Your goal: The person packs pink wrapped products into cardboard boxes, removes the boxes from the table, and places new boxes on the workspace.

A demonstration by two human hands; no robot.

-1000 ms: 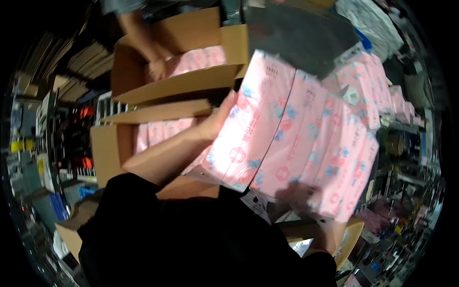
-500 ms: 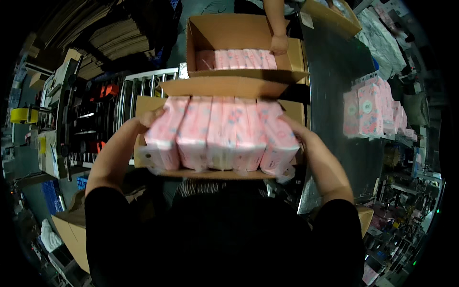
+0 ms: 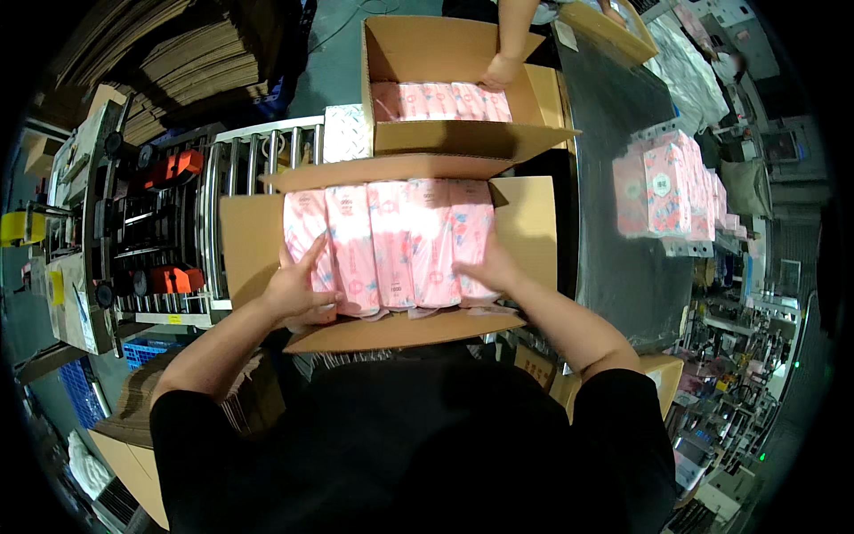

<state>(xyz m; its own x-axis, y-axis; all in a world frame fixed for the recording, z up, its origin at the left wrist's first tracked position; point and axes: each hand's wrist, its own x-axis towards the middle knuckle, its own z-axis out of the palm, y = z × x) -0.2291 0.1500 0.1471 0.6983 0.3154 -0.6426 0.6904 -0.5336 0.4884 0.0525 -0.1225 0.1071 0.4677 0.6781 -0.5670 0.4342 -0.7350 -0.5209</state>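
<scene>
A row of several pink, flower-printed soft packs [image 3: 387, 254] fills the open cardboard box [image 3: 405, 335] in front of me. My left hand [image 3: 298, 289] rests on the leftmost pack with its fingers spread. On the other end of the row, my right hand [image 3: 494, 270] lies with fingers stretched out over the rightmost pack. Neither hand is gripping anything. The box flaps stand folded outward on all sides.
Beyond my box, a co-worker's hand [image 3: 503, 71] reaches into a second carton [image 3: 431, 44] of similar packs. A roller conveyor [image 3: 258, 160] runs left. The dark table [image 3: 623, 285] at right bears stacked pink packs [image 3: 667, 187]. Flattened cardboard [image 3: 187, 71] is piled far left.
The row of packs has gone down into the box and now sits flat and level. My hands have moved from gripping its ends to lying open on top. The co-worker's hand shifted slightly left.
</scene>
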